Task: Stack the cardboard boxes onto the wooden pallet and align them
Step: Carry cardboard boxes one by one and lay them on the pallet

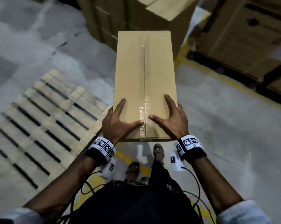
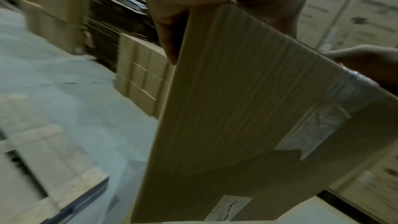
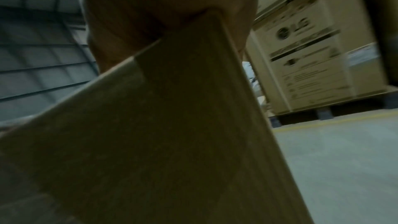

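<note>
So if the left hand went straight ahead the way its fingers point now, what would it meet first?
Probably the stacked cardboard boxes ahead. The left hand grips the near corner of the carried cardboard box, fingers pointing along its side; the wooden pallet lies lower and to the left. Depth is unclear.

Taped cardboard box (image 2: 247, 108) in hand (image 2: 170, 28)

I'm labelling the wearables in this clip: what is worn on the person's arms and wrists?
Both the left hand and right hand are bare. Each wrist carries a black strap with a white band of square black-and-white markers, a white camera unit beneath and a thin black cable. Pale rolled sleeves cover the upper arms.
</note>
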A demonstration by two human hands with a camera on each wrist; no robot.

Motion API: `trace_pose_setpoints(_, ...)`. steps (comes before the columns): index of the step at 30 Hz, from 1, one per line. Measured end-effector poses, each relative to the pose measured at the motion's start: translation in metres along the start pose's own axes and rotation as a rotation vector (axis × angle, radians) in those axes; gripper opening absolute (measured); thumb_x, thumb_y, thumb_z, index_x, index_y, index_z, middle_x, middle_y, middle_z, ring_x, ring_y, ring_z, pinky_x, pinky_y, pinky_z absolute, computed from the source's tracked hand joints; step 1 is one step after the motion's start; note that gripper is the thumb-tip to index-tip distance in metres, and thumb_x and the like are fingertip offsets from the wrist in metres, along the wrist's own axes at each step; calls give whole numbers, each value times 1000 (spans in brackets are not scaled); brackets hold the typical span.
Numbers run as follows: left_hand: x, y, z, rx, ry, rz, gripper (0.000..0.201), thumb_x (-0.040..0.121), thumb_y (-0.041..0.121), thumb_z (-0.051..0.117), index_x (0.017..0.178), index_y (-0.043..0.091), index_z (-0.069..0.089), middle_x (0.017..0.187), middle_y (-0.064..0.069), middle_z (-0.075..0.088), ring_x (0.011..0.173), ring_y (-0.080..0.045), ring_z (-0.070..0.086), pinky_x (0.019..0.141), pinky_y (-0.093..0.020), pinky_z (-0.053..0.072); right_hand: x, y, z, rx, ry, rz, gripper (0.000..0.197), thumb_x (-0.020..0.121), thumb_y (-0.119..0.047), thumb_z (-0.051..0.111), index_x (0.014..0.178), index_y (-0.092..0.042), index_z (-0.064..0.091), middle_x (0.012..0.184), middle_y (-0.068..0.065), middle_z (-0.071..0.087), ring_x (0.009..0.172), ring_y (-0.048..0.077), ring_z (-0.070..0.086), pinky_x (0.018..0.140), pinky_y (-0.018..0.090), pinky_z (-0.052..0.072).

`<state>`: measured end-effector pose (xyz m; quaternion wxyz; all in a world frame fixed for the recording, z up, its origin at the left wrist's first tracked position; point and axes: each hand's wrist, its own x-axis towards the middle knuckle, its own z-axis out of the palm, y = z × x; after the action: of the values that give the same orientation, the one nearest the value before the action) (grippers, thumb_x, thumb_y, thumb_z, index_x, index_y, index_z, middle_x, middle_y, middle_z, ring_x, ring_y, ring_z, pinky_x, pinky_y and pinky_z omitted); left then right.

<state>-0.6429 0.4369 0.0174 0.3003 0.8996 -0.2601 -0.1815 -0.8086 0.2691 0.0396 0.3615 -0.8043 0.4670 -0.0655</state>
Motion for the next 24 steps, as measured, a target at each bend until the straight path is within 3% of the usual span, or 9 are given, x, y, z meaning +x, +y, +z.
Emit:
trace_pose_setpoints(3,9,-8,-9,-39,82,-125,124,49,102,64,156,53,24,155,-6,48,140,-30,48,116,-45,42,42,-20,10,-4,-119,-116,101,68,-86,70,153,-60,21,159,9,37,140,38,45,112,48,41)
trace_pose_setpoints(7,19,-9,-6,-26,240,-225,125,52,104,58,158,47,25,154,-3,51,138,-28,51,114,-42,43,100,-39,17,-44,-268,-264,101,67,-88,68,152,-63,20,157,11,38,139,39,46,112,50,44)
trace_pose_setpoints(14,40,-1,4,-115,463,-380,121,58,95,68,159,40,31,159,3,47,145,-21,45,120,-41,39,171,-78,32,-102,-418,-466,95,74,-80,70,153,-59,24,151,10,43,136,36,48,112,46,41)
trace_pose_setpoints(20,75,-24,5,-174,527,-467,118,60,91,71,159,36,34,160,5,44,145,-19,44,119,-41,39,219,-108,76,-154,-496,-534,97,72,-82,68,153,-58,22,151,9,43,134,35,50,111,50,44)
trace_pose_setpoints(24,100,-50,3,-211,533,-541,116,61,96,63,158,38,35,160,0,44,145,-24,45,119,-43,39,243,-129,109,-216,-526,-582,95,73,-84,65,153,-57,21,151,12,44,136,38,48,111,50,45)
